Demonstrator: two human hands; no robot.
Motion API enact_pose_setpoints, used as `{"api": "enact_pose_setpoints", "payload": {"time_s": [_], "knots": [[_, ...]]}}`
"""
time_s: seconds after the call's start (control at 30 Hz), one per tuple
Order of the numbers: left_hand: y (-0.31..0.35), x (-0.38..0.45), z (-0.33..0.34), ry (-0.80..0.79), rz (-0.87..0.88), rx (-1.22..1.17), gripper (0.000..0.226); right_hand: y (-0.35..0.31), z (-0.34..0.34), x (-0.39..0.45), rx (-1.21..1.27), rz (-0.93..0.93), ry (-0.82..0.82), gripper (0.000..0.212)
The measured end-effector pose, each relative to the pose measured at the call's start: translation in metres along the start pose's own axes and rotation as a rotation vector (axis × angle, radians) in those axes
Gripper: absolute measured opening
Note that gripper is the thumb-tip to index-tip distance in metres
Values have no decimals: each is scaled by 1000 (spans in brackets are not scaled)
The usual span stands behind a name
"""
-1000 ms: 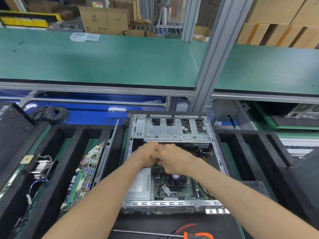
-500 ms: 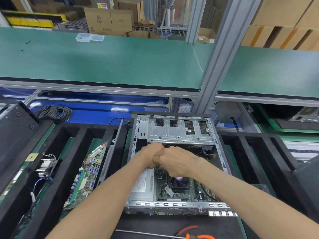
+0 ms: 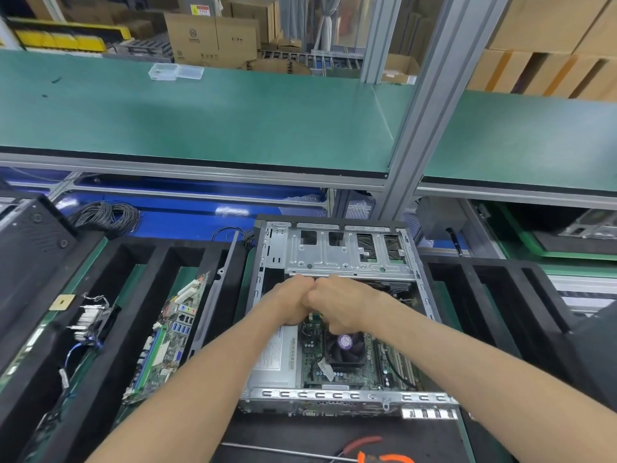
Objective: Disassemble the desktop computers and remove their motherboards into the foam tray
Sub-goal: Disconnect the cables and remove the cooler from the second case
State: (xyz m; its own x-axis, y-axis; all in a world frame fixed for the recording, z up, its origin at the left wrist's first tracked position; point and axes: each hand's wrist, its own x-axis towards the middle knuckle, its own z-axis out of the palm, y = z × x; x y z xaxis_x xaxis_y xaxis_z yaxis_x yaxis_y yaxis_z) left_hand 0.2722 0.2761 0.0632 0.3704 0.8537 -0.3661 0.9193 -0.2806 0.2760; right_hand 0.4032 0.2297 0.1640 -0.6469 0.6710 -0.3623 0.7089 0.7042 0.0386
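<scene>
hands: left hand (image 3: 289, 302) and right hand (image 3: 337, 304) are staying curled, knuckles touching, inside the open silver metal desktop case (image 3: 337, 315); can't tell what they're gripping

change: basically nothing moving since a second ago

board: green motherboard (image 3: 347, 359) is still sitting in the case

tray: black foam tray (image 3: 110, 329) on the left is already holding another board

meaning: probably still fighting a connector

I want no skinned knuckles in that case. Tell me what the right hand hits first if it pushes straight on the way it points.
Most likely the left hand: the right hand points left across the case, and their knuckles already seem to touch. Depth is unclear from this one view.
</scene>
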Motion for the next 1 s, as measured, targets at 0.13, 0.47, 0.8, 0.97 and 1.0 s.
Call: {"api": "enact_pose_setpoints", "payload": {"time_s": [0.13, 0.47, 0.8, 0.97, 1.0], "knots": [[-1, -1, 0, 12, 7, -38, 27, 2, 0, 1, 27, 90, 17, 6], [-2, 3, 3, -111, -77, 13, 13, -2, -4, 19, 128, 93, -32, 33], [1, -2, -4, -5, 29, -187, 25, 13, 2, 19, 350, 362, -28, 16], [1, -2, -3, -63, -64, -87, 12, -3, 2, 15, 117, 126, -90, 21], [1, 0, -3, -83, -60, -41, 12, -9, 0, 15, 12, 42, -94, 19]]}}
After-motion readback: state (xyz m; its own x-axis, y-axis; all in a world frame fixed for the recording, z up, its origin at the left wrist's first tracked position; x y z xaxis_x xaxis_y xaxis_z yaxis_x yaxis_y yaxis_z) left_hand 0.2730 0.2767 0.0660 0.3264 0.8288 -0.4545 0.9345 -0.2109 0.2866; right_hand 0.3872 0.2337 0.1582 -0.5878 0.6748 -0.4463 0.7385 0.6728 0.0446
